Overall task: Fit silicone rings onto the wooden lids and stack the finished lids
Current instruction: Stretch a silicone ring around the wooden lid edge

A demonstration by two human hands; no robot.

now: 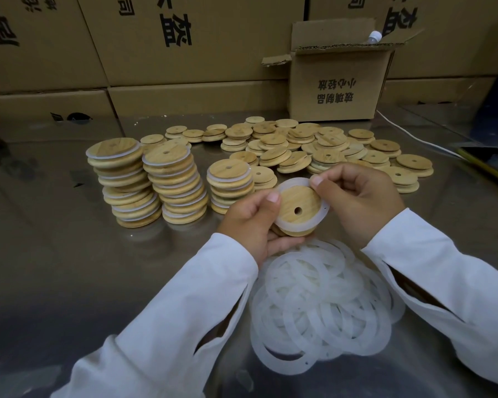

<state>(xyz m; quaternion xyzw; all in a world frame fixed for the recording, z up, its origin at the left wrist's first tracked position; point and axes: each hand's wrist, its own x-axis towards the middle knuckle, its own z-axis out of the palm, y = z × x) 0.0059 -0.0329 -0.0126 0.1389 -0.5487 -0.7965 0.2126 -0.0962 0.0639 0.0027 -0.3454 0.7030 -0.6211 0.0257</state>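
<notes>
My left hand [252,222] grips a round wooden lid [298,206] with a small centre hole, thumb on its left edge. A translucent white silicone ring [292,226] lies around the lid's raised part. My right hand [357,202] pinches the ring at the lid's upper right rim. Below my hands lies a heap of loose silicone rings [319,305]. Three stacks of ringed lids [173,185] stand to the left. A spread pile of bare wooden lids [314,147] lies behind.
The work goes on over a shiny metal table [69,254]. An open small cardboard box [337,79] stands at the back right, before a wall of large cartons [156,53]. A white cable [414,136] and a dark flat object [489,162] lie at the right edge.
</notes>
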